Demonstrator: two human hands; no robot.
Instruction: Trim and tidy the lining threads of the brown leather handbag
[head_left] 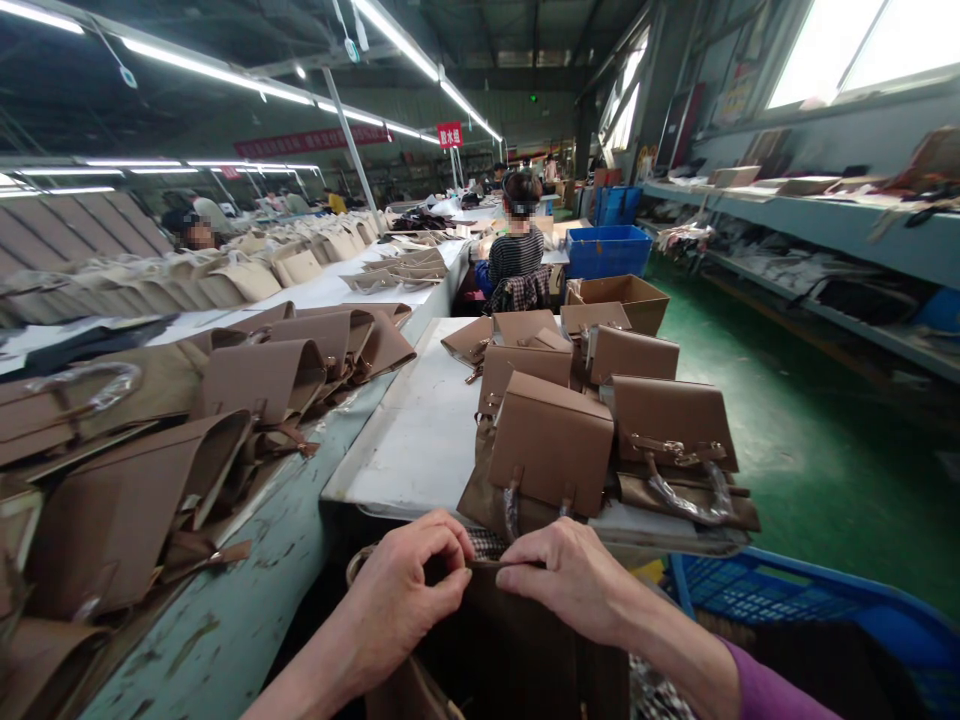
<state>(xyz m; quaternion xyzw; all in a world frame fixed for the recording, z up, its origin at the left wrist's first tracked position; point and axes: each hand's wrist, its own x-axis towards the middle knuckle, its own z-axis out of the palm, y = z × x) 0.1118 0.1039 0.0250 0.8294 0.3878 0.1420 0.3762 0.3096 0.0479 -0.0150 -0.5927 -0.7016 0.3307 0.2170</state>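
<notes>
A brown leather handbag stands open in front of me at the bottom middle. My left hand has its fingers curled over the bag's top rim on the left. My right hand pinches the same rim on the right, fingers pressed together. A patterned lining shows inside the opening between the two hands. Just beyond my hands, several finished brown handbags with wrapped handles sit on a white work table.
A long conveyor bench on the left carries many brown bag pieces. A blue crate sits at the lower right, over a green floor. A seated person works ahead. Shelves line the right wall.
</notes>
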